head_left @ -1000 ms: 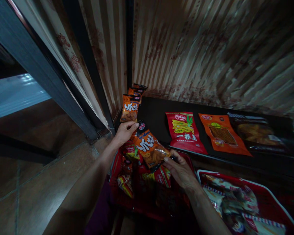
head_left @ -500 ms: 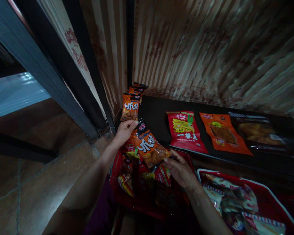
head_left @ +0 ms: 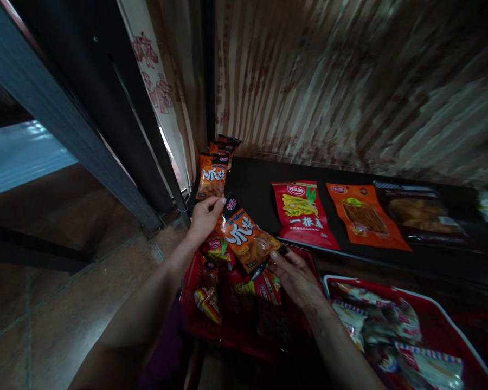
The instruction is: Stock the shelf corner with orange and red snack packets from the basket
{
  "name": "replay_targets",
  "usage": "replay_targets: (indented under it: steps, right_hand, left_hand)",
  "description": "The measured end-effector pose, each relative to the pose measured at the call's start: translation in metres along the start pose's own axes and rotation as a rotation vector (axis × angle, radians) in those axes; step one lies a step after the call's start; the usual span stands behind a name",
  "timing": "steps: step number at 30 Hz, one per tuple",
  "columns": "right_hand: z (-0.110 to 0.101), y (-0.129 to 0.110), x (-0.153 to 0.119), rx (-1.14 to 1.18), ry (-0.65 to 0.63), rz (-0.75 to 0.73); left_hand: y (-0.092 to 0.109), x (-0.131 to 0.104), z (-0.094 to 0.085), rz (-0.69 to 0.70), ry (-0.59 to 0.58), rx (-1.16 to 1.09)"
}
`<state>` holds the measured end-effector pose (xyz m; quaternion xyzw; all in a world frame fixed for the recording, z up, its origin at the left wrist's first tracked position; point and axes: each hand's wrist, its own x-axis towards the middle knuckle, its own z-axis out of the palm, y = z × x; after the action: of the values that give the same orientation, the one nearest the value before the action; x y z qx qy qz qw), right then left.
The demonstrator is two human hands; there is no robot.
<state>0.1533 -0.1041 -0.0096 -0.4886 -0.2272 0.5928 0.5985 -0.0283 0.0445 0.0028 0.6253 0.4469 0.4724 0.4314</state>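
Between my hands is an orange and black snack bag [head_left: 246,238], tilted above a red basket [head_left: 195,325]. My left hand [head_left: 205,219] pinches its upper left corner with the thumb on top. The lower right corner is gripped by my right hand [head_left: 295,276], thumb on the front. Just beyond my left hand, more bags of the same kind stand in a row on the dark shelf [head_left: 252,179]; the nearest orange bag [head_left: 212,177] leans back towards the corner. Inside the basket lie several red and yellow snack packets [head_left: 264,287], partly hidden by the held bag.
Along the shelf lie a red snack bag [head_left: 303,214], an orange bag with a window [head_left: 366,216] and a dark clear-fronted pack [head_left: 427,214]. A second red basket with a white rim [head_left: 443,309] holds pale packets. Metal posts [head_left: 117,141] rise at the left.
The view has shifted slightly, so the shelf and baskets sit a little further left. Both hands keep hold of the orange bag, with little movement.
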Motion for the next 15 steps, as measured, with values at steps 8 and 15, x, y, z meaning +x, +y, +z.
replay_targets:
  steps: [8, 15]
  right_hand:
    - [0.002, 0.001, 0.002, 0.069, 0.041, -0.077]
    - [0.003, 0.0, 0.003, 0.132, 0.077, -0.112]
  left_hand:
    - [0.014, -0.015, 0.007, 0.291, 0.282, 0.3]
    - [0.024, -0.037, 0.021, 0.453, 0.388, 0.461]
